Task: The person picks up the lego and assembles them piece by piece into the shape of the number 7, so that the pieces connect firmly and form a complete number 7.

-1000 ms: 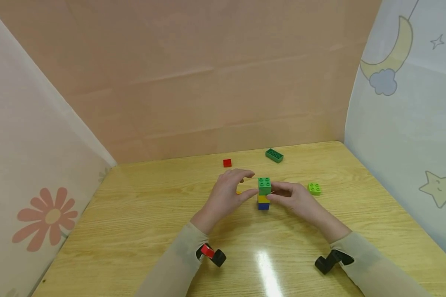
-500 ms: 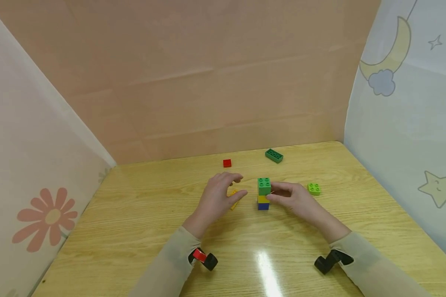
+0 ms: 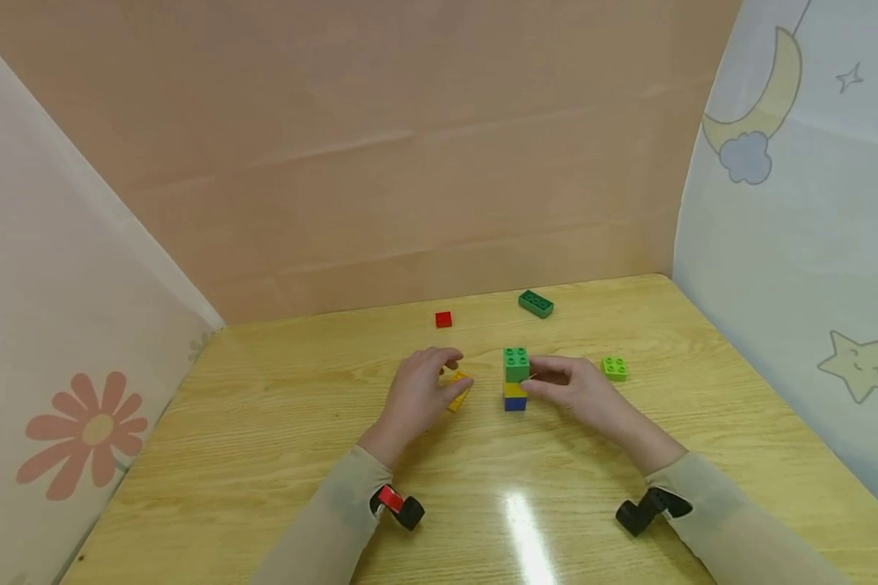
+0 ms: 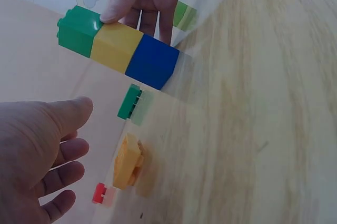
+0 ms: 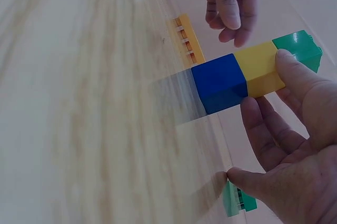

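Observation:
My right hand (image 3: pixel 576 390) pinches an upright brick tower, thumb on one side and fingers on the other. The tower stacks a green brick (image 3: pixel 515 366) over a yellow brick (image 5: pixel 258 68) over a blue brick (image 5: pixel 221 84), whose base meets the table. My left hand (image 3: pixel 419 390) hovers left of the tower, fingers loosely bent, thumb apart and nothing between them. Close by it, an orange-yellow brick (image 4: pixel 126 162) lies on the table, studs downward; in the head view the left thumb partly covers it.
At the back of the wooden table (image 3: pixel 285 398) lie a small red brick (image 3: pixel 443 319) and an upside-down dark green brick (image 3: pixel 536 304). A lime-green brick (image 3: pixel 615 369) sits right of my right hand. Cloth walls (image 3: pixel 410 203) border the back and sides.
My left hand has moved left, away from the tower to the orange-yellow brick, which it mostly hid a second ago. My right hand keeps its hold on the tower.

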Tool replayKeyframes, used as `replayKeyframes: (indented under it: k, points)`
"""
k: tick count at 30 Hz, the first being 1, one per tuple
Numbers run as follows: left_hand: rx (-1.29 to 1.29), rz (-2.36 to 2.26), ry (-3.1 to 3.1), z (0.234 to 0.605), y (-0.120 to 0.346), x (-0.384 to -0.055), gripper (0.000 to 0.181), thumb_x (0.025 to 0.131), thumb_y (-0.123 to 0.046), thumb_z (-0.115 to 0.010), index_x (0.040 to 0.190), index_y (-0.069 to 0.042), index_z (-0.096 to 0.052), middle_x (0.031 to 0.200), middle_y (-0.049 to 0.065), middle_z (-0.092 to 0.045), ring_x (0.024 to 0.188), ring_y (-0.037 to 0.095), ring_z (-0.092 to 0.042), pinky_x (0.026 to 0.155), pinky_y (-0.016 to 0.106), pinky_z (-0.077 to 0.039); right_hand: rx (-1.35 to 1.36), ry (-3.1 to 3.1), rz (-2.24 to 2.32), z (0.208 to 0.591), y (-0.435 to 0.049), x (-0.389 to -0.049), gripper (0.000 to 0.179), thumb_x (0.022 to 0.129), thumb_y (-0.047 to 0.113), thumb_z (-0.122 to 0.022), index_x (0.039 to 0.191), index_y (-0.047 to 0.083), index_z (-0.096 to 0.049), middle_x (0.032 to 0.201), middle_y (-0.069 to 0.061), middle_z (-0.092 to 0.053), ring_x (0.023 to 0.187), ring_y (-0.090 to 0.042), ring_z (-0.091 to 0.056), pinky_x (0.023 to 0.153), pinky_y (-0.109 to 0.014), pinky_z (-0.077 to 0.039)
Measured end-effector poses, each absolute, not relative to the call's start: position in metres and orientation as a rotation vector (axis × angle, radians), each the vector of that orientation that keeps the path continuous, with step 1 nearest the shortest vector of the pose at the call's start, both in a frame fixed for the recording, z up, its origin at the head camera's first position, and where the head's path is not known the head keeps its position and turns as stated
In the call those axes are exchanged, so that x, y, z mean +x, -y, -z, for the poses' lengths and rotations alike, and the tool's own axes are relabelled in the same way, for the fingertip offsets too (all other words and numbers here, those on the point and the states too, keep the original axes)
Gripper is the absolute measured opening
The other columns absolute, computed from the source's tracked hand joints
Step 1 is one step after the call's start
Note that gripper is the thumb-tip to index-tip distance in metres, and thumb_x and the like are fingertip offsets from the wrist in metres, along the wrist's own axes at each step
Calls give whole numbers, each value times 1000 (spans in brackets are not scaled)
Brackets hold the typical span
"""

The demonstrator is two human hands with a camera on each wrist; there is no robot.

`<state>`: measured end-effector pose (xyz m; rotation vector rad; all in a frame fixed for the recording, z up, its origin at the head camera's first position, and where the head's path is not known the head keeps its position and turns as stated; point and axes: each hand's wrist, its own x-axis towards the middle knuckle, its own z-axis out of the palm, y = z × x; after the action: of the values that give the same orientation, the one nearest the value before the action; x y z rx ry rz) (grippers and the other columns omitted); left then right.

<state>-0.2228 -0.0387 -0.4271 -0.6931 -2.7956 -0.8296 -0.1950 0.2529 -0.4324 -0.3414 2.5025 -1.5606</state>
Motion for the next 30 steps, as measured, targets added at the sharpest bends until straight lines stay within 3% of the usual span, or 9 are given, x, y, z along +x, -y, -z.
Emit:
replayKeyframes:
  k: [30]
  points:
    - [-611,785,2916,450,54,-234,42,97,-38,-89,124,-8,-78,100,0,-75,92,20,-68,90,44,-56,-322,-2514,1552,432,-252,-195,64,105,38,-79,156,2,-61,146,-14,-69,133,-31,-66,113,-52,-52]
